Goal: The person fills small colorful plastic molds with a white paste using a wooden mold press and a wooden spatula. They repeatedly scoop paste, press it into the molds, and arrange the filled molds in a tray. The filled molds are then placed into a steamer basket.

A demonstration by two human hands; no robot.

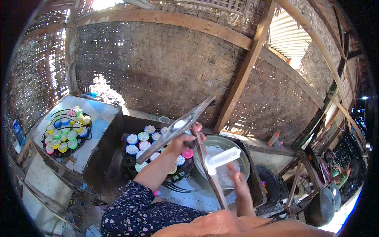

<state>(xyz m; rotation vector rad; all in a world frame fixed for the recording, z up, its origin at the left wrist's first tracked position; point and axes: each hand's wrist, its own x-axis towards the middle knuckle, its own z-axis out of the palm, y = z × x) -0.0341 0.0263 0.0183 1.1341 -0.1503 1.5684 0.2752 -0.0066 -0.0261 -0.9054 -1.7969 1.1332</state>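
My left hand [189, 139] grips a wooden hand press near the end where its two levers meet. One lever [177, 127] slants up and away with a pointed tip. The other lever [204, 160] runs down towards my body. A white cylinder [225, 160] sticks out from this lever to the right, with white paste around its base. My right hand [242, 189], blurred, is below the cylinder and over a metal basin [247, 145], fingers apart, with nothing visible in it. Whitish material [216, 151] lies in the basin.
Left of the basin, a black woven tray [185, 171] holds several coloured cups topped with white strands. More filled cups [63, 133] crowd a tray on a table [103, 109]. A bamboo wall [165, 59] stands behind. An orange-capped bottle [273, 138] and dark pot [321, 204] are right.
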